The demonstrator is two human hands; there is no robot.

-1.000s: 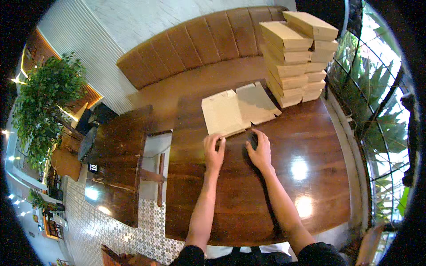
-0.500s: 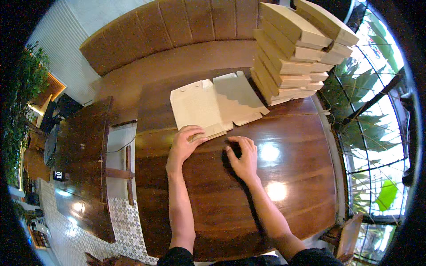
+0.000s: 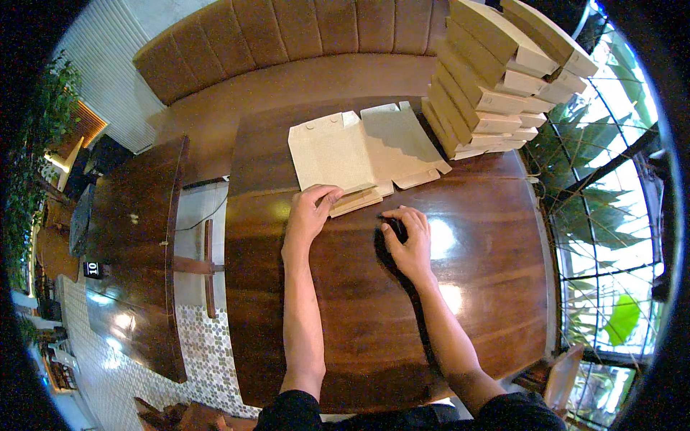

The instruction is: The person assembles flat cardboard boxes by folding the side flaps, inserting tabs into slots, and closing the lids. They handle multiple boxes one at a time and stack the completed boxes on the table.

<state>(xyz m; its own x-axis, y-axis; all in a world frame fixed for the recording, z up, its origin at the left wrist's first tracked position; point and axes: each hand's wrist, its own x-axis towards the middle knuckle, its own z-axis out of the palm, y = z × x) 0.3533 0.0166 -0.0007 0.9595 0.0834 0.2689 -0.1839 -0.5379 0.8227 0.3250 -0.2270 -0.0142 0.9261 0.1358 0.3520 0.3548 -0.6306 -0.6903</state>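
Observation:
A flat, unfolded cardboard box (image 3: 332,154) lies on the dark wooden table, with slots and small tabs along its edges. Its near flap (image 3: 358,202) is bent up along the fold. My left hand (image 3: 309,214) is at the near left corner, thumb and fingers closed on the edge of this flap; the exact grip is partly hidden by the fingers. To the right, my right hand (image 3: 410,241) hovers just over the table, apart from the cardboard. Its fingers are curved, with a gap to the thumb and nothing between them.
Folded cardboard boxes (image 3: 496,86) stand in a tall stack at the table's far right. Behind the table (image 3: 374,323) runs a brown padded bench (image 3: 302,32). A second table (image 3: 136,251) is on the left, and a gridded window (image 3: 604,215) on the right.
My left hand has closed its fingers at the box's corner, and the near flap is bent up more. My right hand stays curved beside it. The whole view has shifted slightly.

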